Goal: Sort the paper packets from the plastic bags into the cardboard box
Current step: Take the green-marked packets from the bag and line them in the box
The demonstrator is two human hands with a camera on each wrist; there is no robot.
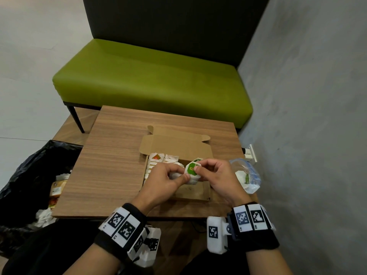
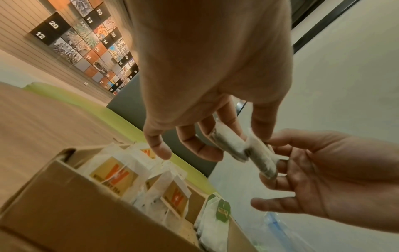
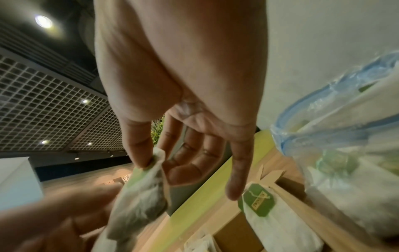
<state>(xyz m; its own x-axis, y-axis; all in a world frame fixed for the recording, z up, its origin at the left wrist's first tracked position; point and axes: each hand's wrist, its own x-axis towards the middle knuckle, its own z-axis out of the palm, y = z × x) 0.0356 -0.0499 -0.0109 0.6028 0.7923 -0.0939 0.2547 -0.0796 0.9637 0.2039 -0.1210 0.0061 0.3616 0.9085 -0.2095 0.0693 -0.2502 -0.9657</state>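
a small stack of paper packets (image 1: pixel 191 172) was held between both hands directly above the cardboard box (image 1: pixel 195 193), over its nearer, emptier part; the left hand (image 1: pixel 165 180) was curled round the stack's left end, thumb pressed on top, while the right hand (image 1: pixel 215 175) pinched the green-labelled right end between thumb and forefinger, its remaining fingers loosely spread; neither hand was free. in the left wrist view the stack (image 2: pixel 244 150) appeared as a short roll whose long axis ran from one hand across to the other, roughly across the box's width; the box lay straight below, so the coming move was judged to be a short drop rather than a reach to either side. orange-labelled packets (image 1: pixel 156 156) were already stood in rows against the box's far left side, and a green-labelled packet (image 3: pixel 259 202) leaned near the right wall; the open floor lay nearer the person. the plastic bag (image 1: pixel 245 175), with packets seen inside, rested on the tabletop (image 1: pixel 111 155) just beside the box's right wall, nearer the right hand, which was judged the likelier one for the next fetch.
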